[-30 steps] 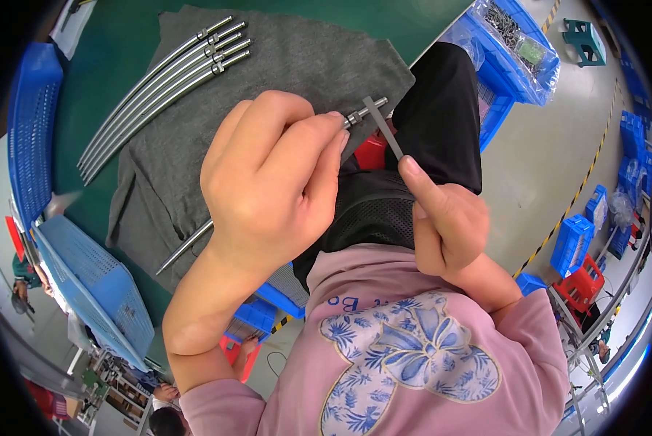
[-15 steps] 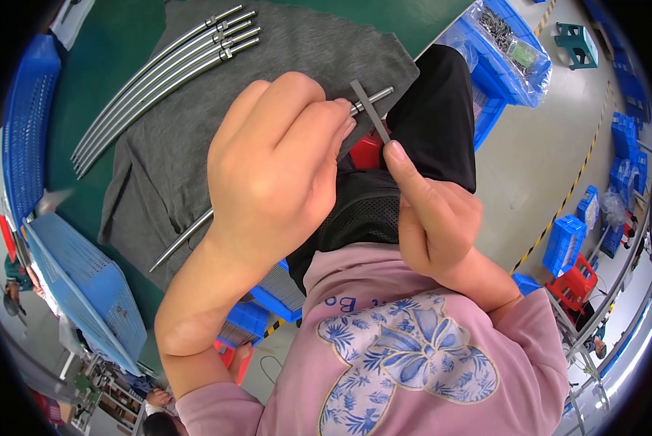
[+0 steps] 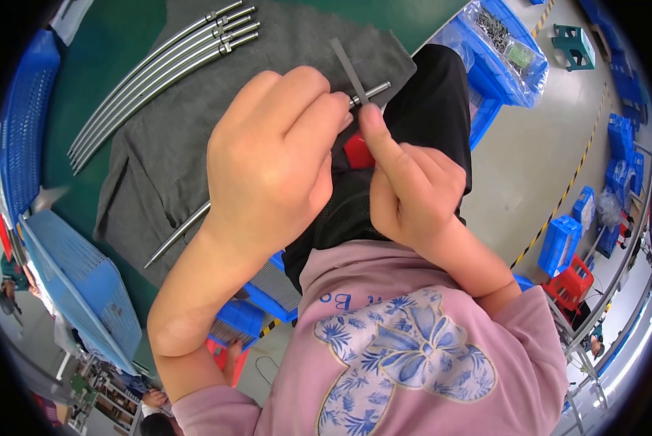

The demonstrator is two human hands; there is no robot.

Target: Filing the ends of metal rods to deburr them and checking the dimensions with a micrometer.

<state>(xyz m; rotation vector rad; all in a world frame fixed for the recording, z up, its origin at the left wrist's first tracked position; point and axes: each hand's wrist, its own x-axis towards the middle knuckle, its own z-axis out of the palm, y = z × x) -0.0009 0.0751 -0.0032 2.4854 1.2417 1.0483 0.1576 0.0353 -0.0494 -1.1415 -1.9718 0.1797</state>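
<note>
My left hand [image 3: 271, 149] is closed round a thin metal rod [image 3: 178, 234]. One end of the rod sticks out at the lower left and the other, a stepped tip, past my fingers on the right. In my right hand [image 3: 417, 178] is a flat grey file [image 3: 349, 70], gripped near its lower end with the index finger stretched along it. The file lies across the rod's stepped tip, slanting up and left. A row of several metal rods [image 3: 162, 76] with collars near their upper ends rests on a grey cloth [image 3: 148, 156] to the left.
The cloth covers part of a green tabletop [image 3: 366, 13]. Blue perforated baskets [image 3: 86, 287] stand at the left edge. A blue bin [image 3: 511, 73] with small metal parts in plastic sits at the upper right, near a green stool [image 3: 574, 47].
My right hand has moved up and left, pushing the file forward across the rod tip. My left hand and the rod have hardly moved.
</note>
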